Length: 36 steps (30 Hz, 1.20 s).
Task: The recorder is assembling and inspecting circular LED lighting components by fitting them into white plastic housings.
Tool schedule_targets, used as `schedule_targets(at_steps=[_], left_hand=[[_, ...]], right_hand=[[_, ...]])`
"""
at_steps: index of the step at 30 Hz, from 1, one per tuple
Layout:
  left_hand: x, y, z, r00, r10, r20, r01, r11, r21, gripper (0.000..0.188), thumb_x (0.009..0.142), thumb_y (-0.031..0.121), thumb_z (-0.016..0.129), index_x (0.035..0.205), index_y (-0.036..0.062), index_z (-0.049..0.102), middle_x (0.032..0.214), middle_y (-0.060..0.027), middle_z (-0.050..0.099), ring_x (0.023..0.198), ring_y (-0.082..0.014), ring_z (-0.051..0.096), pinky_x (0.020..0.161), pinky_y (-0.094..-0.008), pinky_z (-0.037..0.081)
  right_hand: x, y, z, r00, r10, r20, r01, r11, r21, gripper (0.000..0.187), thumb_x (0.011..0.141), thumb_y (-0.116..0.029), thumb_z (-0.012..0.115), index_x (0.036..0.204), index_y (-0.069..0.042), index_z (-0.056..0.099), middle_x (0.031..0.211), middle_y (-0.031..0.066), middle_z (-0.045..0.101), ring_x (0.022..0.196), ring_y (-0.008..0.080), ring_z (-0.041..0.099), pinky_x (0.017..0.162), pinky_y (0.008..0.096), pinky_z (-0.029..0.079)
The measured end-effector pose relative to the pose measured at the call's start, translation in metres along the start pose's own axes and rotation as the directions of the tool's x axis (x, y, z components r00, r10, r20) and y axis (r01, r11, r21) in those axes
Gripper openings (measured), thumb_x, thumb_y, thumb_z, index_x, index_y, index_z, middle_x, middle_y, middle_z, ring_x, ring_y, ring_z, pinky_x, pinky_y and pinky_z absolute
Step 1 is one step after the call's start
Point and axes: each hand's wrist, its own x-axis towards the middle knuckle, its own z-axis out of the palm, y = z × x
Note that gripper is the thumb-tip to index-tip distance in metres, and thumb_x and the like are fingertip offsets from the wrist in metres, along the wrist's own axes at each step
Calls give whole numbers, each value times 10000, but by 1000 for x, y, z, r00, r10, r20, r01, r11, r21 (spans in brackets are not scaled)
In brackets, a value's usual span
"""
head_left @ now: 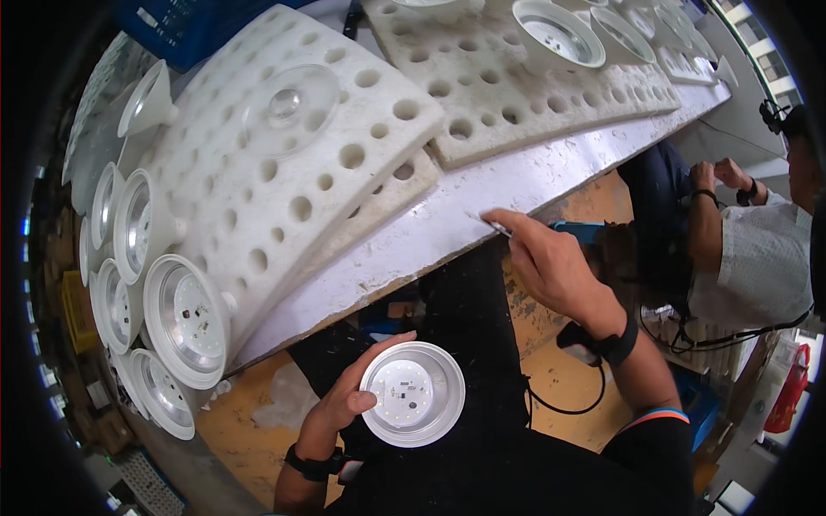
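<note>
My left hand (pixel 353 394) is wrapped round the side of a white round LED lamp housing (pixel 440 413), its thumb over the rim. The housing's open face is turned up, showing a round board with small LEDs. Over the table's front edge, my right hand (pixel 555 262) pinches a small thin metal tool (pixel 499 228). Its tip points at the white tabletop (pixel 465 202); fingers hide most of it, so its kind cannot be made out.
White foam boards with holes (pixel 331 202) cover much of the table. A clear dome cover (pixel 286 105) lies on one. Several lamp housings stand along the left (pixel 188 318) and at the back right (pixel 559 36). Another person (pixel 757 249) sits at the right. A blue crate (pixel 185 26) is behind.
</note>
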Motion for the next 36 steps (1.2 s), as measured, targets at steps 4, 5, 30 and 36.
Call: schedule_targets(at_steps=[4, 5, 30, 36], left_hand=[[2, 1, 0, 1000, -25, -14, 26, 994, 102, 1050, 705, 642, 636, 1461, -20, 332, 1385, -186, 472, 1286, -264, 466, 1079, -380, 338], [4, 0, -1, 1000, -24, -6, 25, 986, 164, 1039, 701, 627, 637, 1460, -18, 340, 1392, -186, 466, 1290, -268, 463, 1081, -380, 334], [-13, 0, -5, 994, -112, -9, 112, 990, 88, 976, 714, 546, 661, 1437, -34, 354, 1333, -187, 502, 1237, -264, 502, 1047, -365, 361], [-14, -4, -6, 995, -95, 5, 94, 991, 94, 983, 735, 602, 628, 1438, -28, 356, 1306, -178, 521, 1225, -259, 508, 1040, -359, 367]], right_hand=[[-9, 17, 30, 967, 220, -129, -219, 975, 24, 479, 887, -54, 548, 1352, -156, 491, 1020, 190, 671, 786, 375, 647, 610, 443, 520], [-24, 13, 44, 998, 62, 17, -62, 998, 12, 497, 880, -58, 558, 1360, -167, 492, 989, 164, 677, 766, 353, 652, 589, 423, 521], [-91, -58, 60, 982, 32, 185, -94, 937, 336, 576, 744, -5, 687, 1290, -169, 605, 747, 37, 522, 678, 203, 577, 566, 325, 497], [-92, -60, 62, 982, -10, 188, -39, 966, 256, 564, 741, -21, 691, 1281, -165, 614, 723, 26, 507, 664, 187, 558, 554, 317, 483]])
